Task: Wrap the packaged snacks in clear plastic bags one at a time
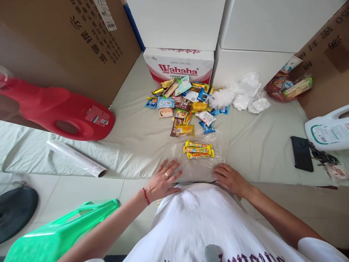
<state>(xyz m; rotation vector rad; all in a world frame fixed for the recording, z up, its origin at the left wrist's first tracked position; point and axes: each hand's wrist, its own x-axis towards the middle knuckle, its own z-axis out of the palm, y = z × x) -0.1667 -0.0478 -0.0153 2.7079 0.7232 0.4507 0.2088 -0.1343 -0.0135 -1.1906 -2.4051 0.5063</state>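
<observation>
Three yellow snack bars (199, 150) already lie side by side on a clear plastic sheet (203, 165), dead centre of the cloth. Left hand (163, 180) at 7 o'clock of the bars, fingers spread flat, pressing the sheet's near edge; right hand (230, 178) at 5 o'clock, fingers loosely curled on the same edge, gripping nothing. Sheet looks unfolded, so wrapping not started. Big snack pile (185, 105) at 12 o'clock untouched; film roll (77, 158) sits at 9 o'clock.

white printed T-shirt (201, 218), red string bracelet (146, 196), gold ring (166, 174)
</observation>
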